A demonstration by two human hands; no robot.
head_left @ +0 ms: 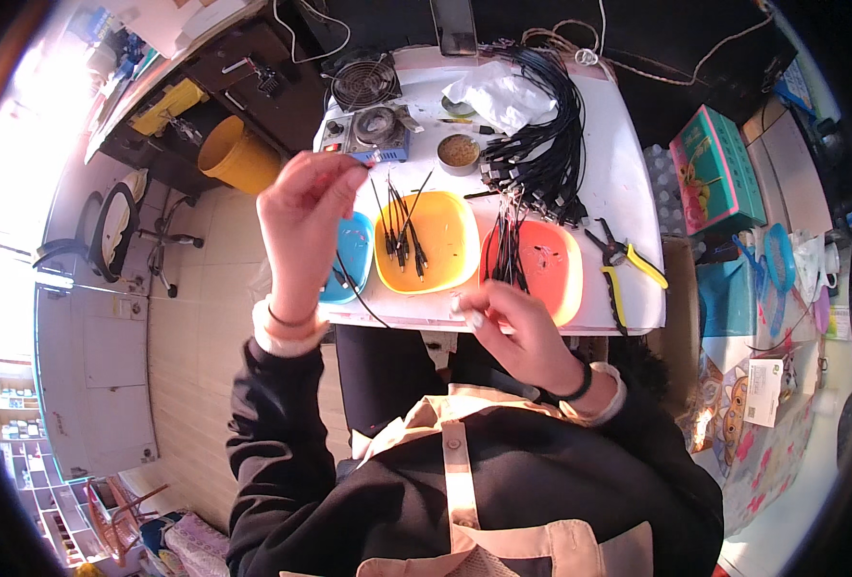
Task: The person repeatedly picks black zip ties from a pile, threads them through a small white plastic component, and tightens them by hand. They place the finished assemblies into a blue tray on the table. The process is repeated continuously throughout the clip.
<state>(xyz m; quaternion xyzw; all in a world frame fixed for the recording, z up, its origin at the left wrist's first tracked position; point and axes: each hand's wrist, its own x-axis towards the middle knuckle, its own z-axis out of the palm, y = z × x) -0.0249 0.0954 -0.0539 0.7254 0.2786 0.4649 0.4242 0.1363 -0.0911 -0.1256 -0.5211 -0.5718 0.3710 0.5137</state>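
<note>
My left hand is raised above the blue bowl, near the small blue-based device with a round pot. Its thumb and fingertips pinch something tiny and dark that I cannot make out. Lower, in front of the coral bowl, my right hand has thumb and fingers closed together; whatever lies between them is too small to name. Several short black cables rest in the yellow bowl, between my hands. More black cables lean in the coral bowl, which also holds small dark bits.
A thick bundle of black cables spreads over the white table at the back right. Yellow-handled wire strippers lie at the right edge. Behind the bowls stand a round tin, a fan and a crumpled white bag.
</note>
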